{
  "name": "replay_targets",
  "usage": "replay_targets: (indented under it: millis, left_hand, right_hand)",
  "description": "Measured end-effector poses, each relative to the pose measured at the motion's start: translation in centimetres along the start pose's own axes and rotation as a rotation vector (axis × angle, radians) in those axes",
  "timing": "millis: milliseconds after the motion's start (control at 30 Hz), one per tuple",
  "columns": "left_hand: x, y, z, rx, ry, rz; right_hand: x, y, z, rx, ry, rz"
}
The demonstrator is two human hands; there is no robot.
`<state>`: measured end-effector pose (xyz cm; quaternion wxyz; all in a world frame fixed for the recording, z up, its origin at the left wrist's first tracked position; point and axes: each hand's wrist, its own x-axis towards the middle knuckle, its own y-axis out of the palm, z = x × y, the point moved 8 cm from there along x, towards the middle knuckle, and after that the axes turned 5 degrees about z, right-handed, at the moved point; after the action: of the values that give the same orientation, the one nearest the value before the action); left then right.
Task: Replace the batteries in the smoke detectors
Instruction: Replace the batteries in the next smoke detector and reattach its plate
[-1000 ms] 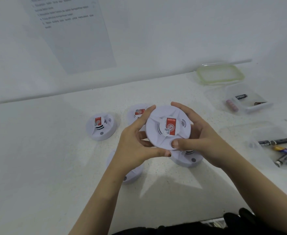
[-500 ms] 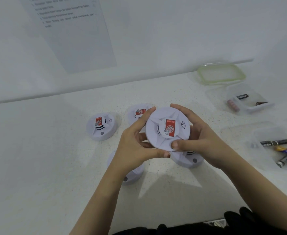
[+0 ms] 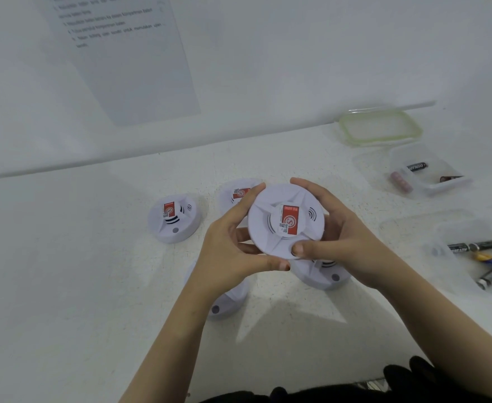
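Above the middle of the white table [image 3: 64,271], the left hand [image 3: 227,251] and right hand [image 3: 343,242] both grip 1 smoke detector [image 3: 285,221], raised off the surface with its red label facing up. The left fingers curl round its left rim, thumb at the near edge. The right thumb presses the near face, and the right fingers wrap behind the right rim.

4 others lie on the table around it:
- near-left detector [image 3: 224,301], under the left wrist
- near-right detector [image 3: 323,274], under the right hand
- rear detector [image 3: 239,193], behind the left fingers
- far-left detector [image 3: 175,218], standing apart

Bare tabletop spreads to the left and toward the near edge. Toward the right edge sit the back tub [image 3: 431,175] and front tub [image 3: 471,251], both holding batteries. A green-rimmed lid [image 3: 380,128] lies by the wall.
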<state>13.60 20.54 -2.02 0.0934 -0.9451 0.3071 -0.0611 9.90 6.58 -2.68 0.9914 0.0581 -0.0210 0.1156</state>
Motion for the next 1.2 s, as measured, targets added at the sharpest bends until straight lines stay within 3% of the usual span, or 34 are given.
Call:
replay_targets:
  millis: [933,1200]
  left_hand:
    - [0.1,-0.35,-0.53,0.002,0.01,0.033]
    - [0.18,-0.5,-0.84,0.026,0.016,0.025]
  right_hand:
    - [0.18,0.25,0.33,-0.066,0.014,0.044]
    - [0.35,0.45,0.39,-0.103,-0.006,-0.024]
